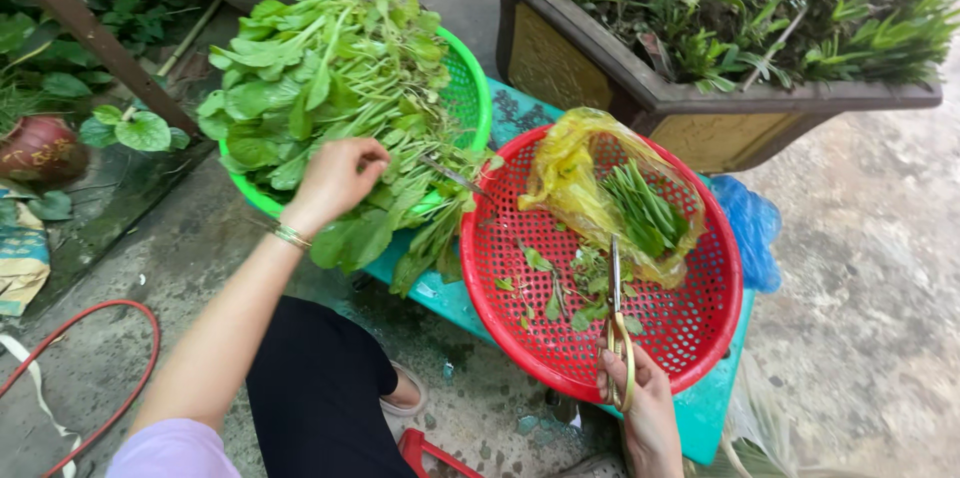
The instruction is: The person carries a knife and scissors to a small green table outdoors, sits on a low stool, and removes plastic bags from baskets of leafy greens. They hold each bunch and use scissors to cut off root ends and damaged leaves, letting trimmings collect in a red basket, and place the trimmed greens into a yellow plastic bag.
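Bare concrete lies open below the left hand [335, 178], while a long planter box [700, 103] hems in the far edge beyond both baskets. The leafy greens [320, 88], broad-leaved with pale stems, heap over the green basket [470, 88] directly under that hand, whose fingers curl closed into the bunch. To its right, the right hand [645, 403] grips yellow-handled scissors [617, 323], blades together over the red basket [700, 318] of trimmings.
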